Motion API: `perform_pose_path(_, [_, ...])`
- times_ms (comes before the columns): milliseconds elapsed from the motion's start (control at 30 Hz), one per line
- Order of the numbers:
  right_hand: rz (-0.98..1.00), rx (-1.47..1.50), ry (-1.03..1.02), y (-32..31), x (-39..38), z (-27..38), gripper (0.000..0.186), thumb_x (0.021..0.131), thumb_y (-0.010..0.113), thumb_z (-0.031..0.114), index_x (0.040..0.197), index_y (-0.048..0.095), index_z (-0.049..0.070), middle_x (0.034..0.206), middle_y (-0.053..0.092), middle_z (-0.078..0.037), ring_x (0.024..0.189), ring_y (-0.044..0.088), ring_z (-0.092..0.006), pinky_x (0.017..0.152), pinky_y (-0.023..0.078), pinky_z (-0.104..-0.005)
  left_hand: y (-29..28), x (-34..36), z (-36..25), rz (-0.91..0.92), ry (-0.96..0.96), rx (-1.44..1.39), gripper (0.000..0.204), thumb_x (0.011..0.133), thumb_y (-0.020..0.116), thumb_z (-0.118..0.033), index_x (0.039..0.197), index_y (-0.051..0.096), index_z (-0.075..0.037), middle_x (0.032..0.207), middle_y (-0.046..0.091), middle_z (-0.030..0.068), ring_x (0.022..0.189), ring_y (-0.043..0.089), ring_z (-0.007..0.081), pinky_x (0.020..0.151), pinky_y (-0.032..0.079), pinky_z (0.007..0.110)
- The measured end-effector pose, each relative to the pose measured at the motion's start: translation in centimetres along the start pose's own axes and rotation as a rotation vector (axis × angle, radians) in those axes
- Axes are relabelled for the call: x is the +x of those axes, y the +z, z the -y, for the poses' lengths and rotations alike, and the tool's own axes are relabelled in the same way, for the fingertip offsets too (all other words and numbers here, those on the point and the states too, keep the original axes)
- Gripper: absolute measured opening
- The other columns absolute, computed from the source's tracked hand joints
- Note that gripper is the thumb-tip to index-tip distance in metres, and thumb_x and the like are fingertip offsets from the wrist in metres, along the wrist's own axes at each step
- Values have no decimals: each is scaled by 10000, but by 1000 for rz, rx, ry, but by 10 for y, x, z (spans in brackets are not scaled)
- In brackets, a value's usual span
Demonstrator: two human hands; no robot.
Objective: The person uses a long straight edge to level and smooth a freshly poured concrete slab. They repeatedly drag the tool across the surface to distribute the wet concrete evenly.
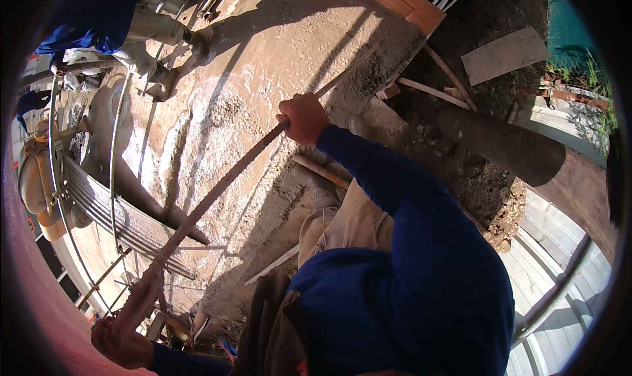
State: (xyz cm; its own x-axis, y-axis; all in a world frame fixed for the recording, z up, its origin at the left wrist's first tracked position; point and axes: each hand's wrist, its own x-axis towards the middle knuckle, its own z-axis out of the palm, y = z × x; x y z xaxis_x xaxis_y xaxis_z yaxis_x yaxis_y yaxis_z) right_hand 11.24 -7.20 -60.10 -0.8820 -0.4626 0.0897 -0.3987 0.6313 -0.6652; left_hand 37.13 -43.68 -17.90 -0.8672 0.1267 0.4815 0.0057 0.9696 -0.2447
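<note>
A long, straight, ridged rod (227, 180), crusted with cement, runs slantwise across the view. My right hand (304, 118) is closed around its middle, with the arm stretched forward. Near the lower left edge, my left hand (123, 343) grips the rod's thicker-looking near part. Beyond my right hand the rod thins toward a rough grey patch of wet concrete (276, 34), close to a rusty-orange board. Whether its far tip is sunk in the concrete is hard to tell. Both my arms wear dark blue sleeves.
Another person (89, 21) in a blue top stands in the concrete at upper left. A corrugated sheet (125, 211) and thin poles lie left. The orange board (401, 4) edges the pour. A thick pipe (526, 153), loose soil, timber pieces and metal sheeting (559, 251) are at right.
</note>
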Motion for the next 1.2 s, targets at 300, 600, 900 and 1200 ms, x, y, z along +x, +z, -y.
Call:
perform_pose_path(300, [-91,-8,138,-11,-28,-139,241,862,725,212,730,584,68,703,620,-182,745,636,-409,697,490,-542,99,41,-85,-268,-321,-564,304,1050,468,-205,1148,586,57,978,595,183,791,568,251,725,483,376])
perform_pose_path(600, [71,204,75,-20,-50,-7,218,891,706,251,765,631,89,698,658,-154,753,683,-370,729,503,-534,-51,68,12,-296,-273,-511,444,1041,577,-259,1269,578,122,1155,683,239,1036,695,321,909,575,429])
perform_pose_path(900, [233,55,72,-2,-59,-61,111,822,699,188,814,651,88,795,702,-151,833,700,-378,754,528,-534,13,24,-40,-346,-323,-426,448,1051,486,-280,1290,562,91,1084,634,240,903,624,311,788,511,410])
perform_pose_path(1200, [269,137,-73,-15,-74,53,82,796,691,138,773,632,86,770,679,-170,797,675,-403,758,514,-521,-73,-4,-3,-543,-339,-103,397,1053,489,-273,1253,608,49,1096,610,259,963,642,359,812,574,463])
